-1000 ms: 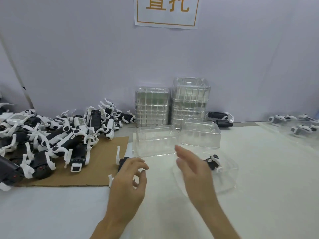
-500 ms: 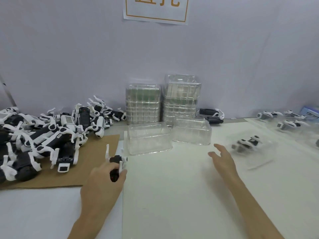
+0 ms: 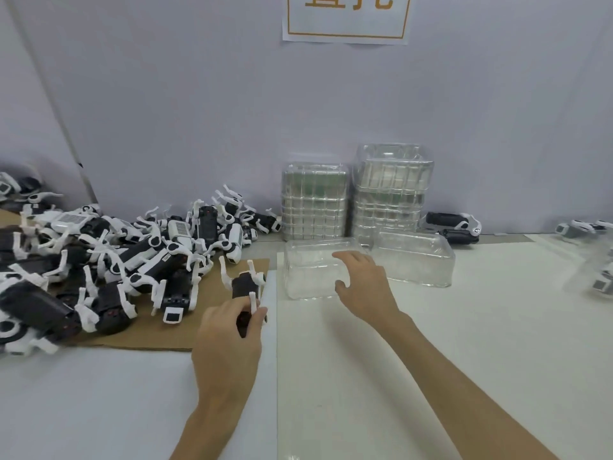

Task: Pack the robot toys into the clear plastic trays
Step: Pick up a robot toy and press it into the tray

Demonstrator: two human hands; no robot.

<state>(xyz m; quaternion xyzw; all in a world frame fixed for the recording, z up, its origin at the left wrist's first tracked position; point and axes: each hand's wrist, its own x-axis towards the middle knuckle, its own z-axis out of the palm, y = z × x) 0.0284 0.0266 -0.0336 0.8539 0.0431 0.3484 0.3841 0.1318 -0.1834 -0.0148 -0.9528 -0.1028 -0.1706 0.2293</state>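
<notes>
A brown cardboard sheet lies on the left of the white bench, touching a paler mat, and a paper sign with orange characters hangs on the grey wall behind.

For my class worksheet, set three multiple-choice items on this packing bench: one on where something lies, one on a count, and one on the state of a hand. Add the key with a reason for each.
1. Where does the pile of robot toys lie?
A) on brown cardboard
B) on a blue cloth
C) in a wooden box

2. How many stacks of clear trays stand at the back?
A) one
B) two
C) four

3. What is the left hand doing?
A) lying flat on the table
B) gripping a black-and-white robot toy
C) holding scissors

Key:
1 A, since the cardboard shows under and in front of the pile.
2 B, since two stacks stand side by side, the right one taller.
3 B, since its fingers curl round the toy's near end.
</notes>
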